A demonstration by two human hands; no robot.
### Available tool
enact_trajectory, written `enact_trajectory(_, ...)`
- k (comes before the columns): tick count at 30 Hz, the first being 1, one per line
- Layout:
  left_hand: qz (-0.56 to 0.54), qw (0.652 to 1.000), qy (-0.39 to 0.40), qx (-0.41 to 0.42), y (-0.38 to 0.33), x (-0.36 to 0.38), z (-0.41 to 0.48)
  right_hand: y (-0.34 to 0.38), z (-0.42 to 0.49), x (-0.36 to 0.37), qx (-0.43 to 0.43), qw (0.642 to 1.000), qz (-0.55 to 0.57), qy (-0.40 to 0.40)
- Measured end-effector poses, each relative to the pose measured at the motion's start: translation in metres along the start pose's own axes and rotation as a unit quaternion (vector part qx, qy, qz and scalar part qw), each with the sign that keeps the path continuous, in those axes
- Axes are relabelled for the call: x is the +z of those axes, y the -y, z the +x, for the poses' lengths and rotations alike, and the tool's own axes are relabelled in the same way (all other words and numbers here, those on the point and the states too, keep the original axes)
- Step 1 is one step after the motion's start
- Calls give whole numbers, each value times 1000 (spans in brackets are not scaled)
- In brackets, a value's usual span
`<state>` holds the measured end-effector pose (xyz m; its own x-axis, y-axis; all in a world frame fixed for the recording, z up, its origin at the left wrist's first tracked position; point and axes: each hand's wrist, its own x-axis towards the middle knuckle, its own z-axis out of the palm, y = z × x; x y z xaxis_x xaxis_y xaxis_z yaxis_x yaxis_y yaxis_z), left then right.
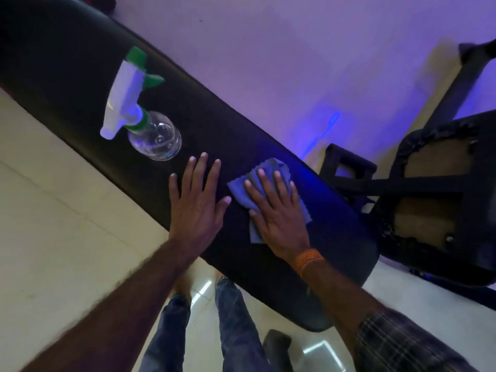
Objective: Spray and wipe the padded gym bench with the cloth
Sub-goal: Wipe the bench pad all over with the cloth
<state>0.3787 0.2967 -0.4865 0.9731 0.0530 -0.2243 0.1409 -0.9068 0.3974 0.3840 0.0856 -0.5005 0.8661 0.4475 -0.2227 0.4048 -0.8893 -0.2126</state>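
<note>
A black padded gym bench (220,124) runs diagonally across a tiled floor under purple light. The left hand (198,200) lies flat on its padding, fingers straight and spread, grasping nothing. The right hand (279,216) presses straight fingers onto a blue cloth (268,166) spread near the bench's far edge. A clear spray bottle (126,98) with a white-and-green trigger stands upright on the bench, just beyond the left hand. An orange wristband (308,260) circles the right wrist.

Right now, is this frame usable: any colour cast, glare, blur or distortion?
Head view: violet-blue cast on wall and bench; blue sheen on the bench by the cloth; wide-angle lens bows the bench's edges; left forearm smeared, yet left hand, right hand and bottle read clearly.
</note>
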Motion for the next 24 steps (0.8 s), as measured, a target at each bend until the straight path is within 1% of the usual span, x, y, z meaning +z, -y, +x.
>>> enact_trajectory(1, 4, 1000, -4, -7, 1, 0, 1, -10, 13, -3, -1, 1000, 3, -3)
enact_trajectory(2, 10, 1000, -7, -9, 1, 0, 2, -15, 35, -8, 18, 1000, 4, -11)
enact_trajectory(4, 22, 1000, -13, -11, 1, 2, 3, -11, 88, -15, 63, 997, 7, -32)
enact_trajectory(5, 25, 999, -16, -14, 0, 4, 3, -6, 108, -16, 69, 997, 13, -35)
enact_trajectory(6, 24, 999, -15, -19, -2, 5, 3, 0, 116, -14, 63, 997, 13, -37)
enact_trajectory(8, 17, 999, -12, -28, -7, 3, 5, 3, 101, -8, 7, 999, 0, -33)
enact_trajectory(10, 11, 1000, -6, -29, -11, -1, 10, -8, 64, -7, -61, 998, -6, -7)
enact_trajectory(12, 10, 999, -5, -35, -12, -5, 17, -25, 58, -12, -102, 995, -14, 16)
enact_trajectory(14, 13, 999, -7, -41, -12, -7, 21, -25, 93, -19, -100, 995, -24, 0)
enact_trajectory(17, 21, 998, -5, -51, -14, -4, 22, -7, 140, -22, -72, 997, 8, -32)
enact_trajectory(19, 19, 998, 3, -54, -18, -4, 23, -7, 130, -17, -77, 996, 8, -42)
enact_trajectory(22, 14, 998, 9, -58, -18, -8, 24, -25, 87, -15, -129, 991, -31, -8)
enact_trajectory(24, 18, 998, 7, -58, -17, -7, 24, -31, 97, -19, -134, 990, -41, 5)
